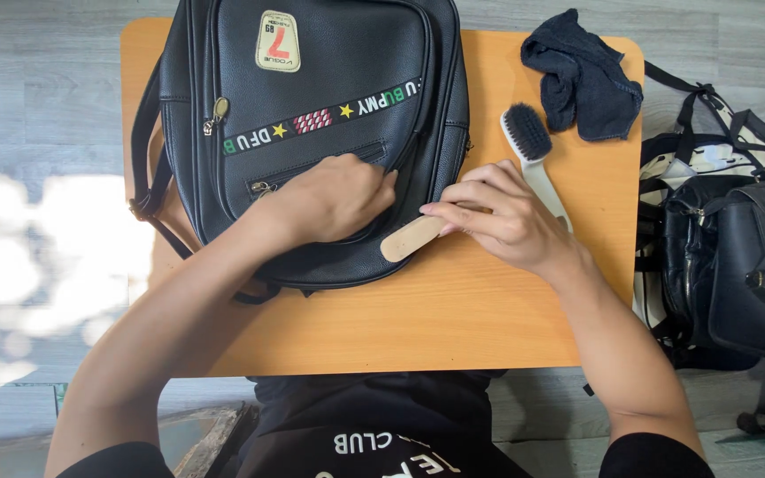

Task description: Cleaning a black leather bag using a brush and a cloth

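The black backpack (312, 133) lies flat on the orange table (453, 319), and it covers most of the left half. I see my left hand (329, 199) pressed down on the front pocket, fingers curled, holding the bag in place but not gripping anything. My right hand (506, 217) pinches the wooden handle of a brush (413, 237), right at the bag's lower right edge. Just beside that hand lies a white brush with dark bristles (533, 150). A dark blue cloth (586, 75) sits in the far right corner. More black bags (737, 257) wait on the floor to the right. I think the wooden brush could slip, because only my fingertips hold it. My wrist could also bump the white brush.
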